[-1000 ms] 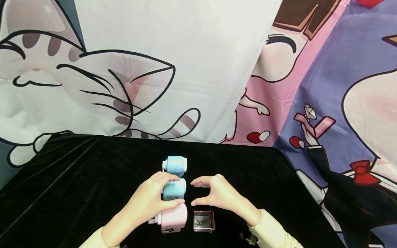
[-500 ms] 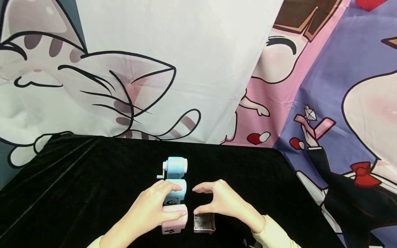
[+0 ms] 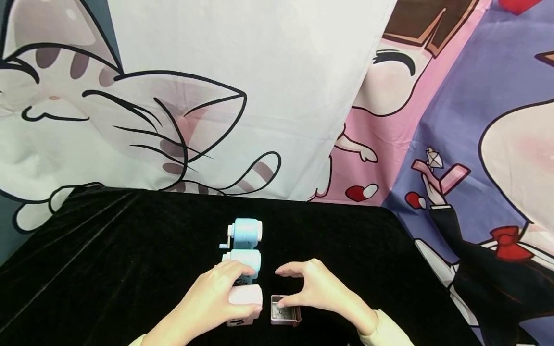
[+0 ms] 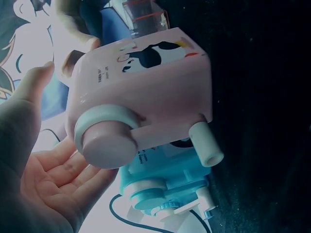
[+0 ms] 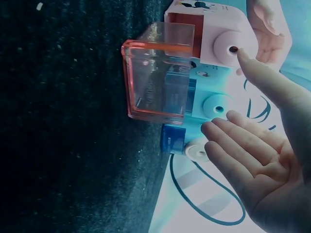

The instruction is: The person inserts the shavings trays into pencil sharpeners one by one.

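Note:
Three crank pencil sharpeners stand in a row in the head view: a pink sharpener nearest, a light blue sharpener behind it, and another blue sharpener farthest. My left hand hovers around the pink one's left side, thumb and fingers spread; the left wrist view shows its palm and the pink sharpener's crank handle. To the right of the pink sharpener lies a clear drawer with a reddish rim. Over it my right hand is held with thumb and fingers apart, holding nothing.
A black velvet cloth covers the table. Behind it hangs a cartoon-printed backdrop. In the right wrist view, the pink sharpener's front shows an open drawer slot.
Both hands have moved toward the near edge, the left one now lower over the pink sharpener. My right hand has also shifted right, its thumb now over the drawer. The sharpeners stay put.

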`<state>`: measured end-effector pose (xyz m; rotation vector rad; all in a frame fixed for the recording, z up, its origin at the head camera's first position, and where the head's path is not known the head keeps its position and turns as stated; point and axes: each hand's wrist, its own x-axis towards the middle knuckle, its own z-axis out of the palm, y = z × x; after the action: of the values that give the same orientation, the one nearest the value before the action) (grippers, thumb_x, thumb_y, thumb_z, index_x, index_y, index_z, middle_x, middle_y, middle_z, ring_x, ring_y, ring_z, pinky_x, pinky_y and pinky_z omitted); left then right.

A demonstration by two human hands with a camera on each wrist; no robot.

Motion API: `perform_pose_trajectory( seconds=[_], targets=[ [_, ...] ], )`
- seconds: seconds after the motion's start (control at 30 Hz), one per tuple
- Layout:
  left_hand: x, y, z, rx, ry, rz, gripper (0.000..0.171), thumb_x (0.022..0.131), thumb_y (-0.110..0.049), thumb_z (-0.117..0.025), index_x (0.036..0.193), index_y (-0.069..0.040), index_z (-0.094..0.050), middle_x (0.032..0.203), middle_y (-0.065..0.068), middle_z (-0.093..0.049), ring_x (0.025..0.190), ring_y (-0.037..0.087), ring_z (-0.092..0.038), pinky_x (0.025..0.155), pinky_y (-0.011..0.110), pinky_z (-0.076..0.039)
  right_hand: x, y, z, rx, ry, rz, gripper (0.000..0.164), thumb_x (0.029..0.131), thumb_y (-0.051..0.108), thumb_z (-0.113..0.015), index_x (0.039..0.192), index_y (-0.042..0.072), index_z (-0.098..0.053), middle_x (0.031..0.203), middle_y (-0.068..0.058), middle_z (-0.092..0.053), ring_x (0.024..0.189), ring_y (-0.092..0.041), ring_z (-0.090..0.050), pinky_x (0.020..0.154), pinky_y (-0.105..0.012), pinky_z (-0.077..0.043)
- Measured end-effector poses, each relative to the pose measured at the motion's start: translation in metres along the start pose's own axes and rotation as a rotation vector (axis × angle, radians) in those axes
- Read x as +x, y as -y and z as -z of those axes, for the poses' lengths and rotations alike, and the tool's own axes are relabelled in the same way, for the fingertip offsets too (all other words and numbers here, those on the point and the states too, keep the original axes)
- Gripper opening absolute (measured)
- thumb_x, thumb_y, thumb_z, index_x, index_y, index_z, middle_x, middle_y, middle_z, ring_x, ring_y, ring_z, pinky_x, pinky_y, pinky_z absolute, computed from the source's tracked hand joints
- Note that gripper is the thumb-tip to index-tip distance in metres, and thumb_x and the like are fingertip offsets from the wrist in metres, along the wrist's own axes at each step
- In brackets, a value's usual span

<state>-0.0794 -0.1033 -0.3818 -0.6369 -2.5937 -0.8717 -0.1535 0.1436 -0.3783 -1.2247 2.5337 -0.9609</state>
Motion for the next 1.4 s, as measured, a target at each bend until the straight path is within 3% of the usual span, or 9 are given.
perform_pose_trajectory(
  seconds=[0.37, 0.73, 0.97, 1.4],
  targets=[
    [-0.003, 0.002, -0.008, 0.015, -0.022, -0.011, 0.055, 0.069, -0.063, -0.066, 0.102, -0.021, -0.058, 0.099, -0.014, -0.057, 0.085, 0.005, -0.052, 0.072, 0.03, -0.048, -0.006, -0.006, -0.003, -0.004, 0.017, -0.024, 0.058, 0.068, 0.051, -0.073, 0.11, 0.012, -0.062, 0.106, -0.001, -0.066, 0.096, -0.006, -0.057, 0.082, -0.028, -0.048],
    [-0.004, 0.004, -0.011, 0.025, 0.022, 0.038, 0.056, 0.068, -0.065, -0.065, 0.102, -0.022, -0.058, 0.099, -0.014, -0.058, 0.085, 0.005, -0.051, 0.071, 0.029, -0.048, -0.015, -0.013, -0.004, 0.002, 0.043, -0.055, 0.06, 0.069, 0.052, -0.072, 0.11, 0.011, -0.061, 0.107, -0.001, -0.065, 0.096, -0.009, -0.058, 0.081, -0.029, -0.049],
    [-0.007, 0.004, -0.015, 0.023, 0.024, 0.032, 0.055, 0.068, -0.065, -0.065, 0.101, -0.021, -0.058, 0.097, -0.014, -0.057, 0.084, 0.004, -0.049, 0.069, 0.027, -0.047, -0.019, -0.013, -0.006, 0.018, 0.077, -0.077, 0.059, 0.069, 0.05, -0.073, 0.111, 0.012, -0.06, 0.109, -0.001, -0.065, 0.097, -0.01, -0.058, 0.082, -0.028, -0.049],
    [-0.009, 0.0, -0.015, 0.005, 0.097, 0.052, 0.051, 0.069, -0.06, -0.068, 0.101, -0.022, -0.057, 0.095, -0.014, -0.055, 0.082, 0.005, -0.049, 0.067, 0.028, -0.046, -0.027, -0.015, -0.01, 0.004, 0.09, -0.077, 0.063, 0.064, 0.053, -0.075, 0.109, 0.012, -0.061, 0.105, 0.0, -0.065, 0.092, -0.005, -0.058, 0.078, -0.026, -0.05]
  ],
)
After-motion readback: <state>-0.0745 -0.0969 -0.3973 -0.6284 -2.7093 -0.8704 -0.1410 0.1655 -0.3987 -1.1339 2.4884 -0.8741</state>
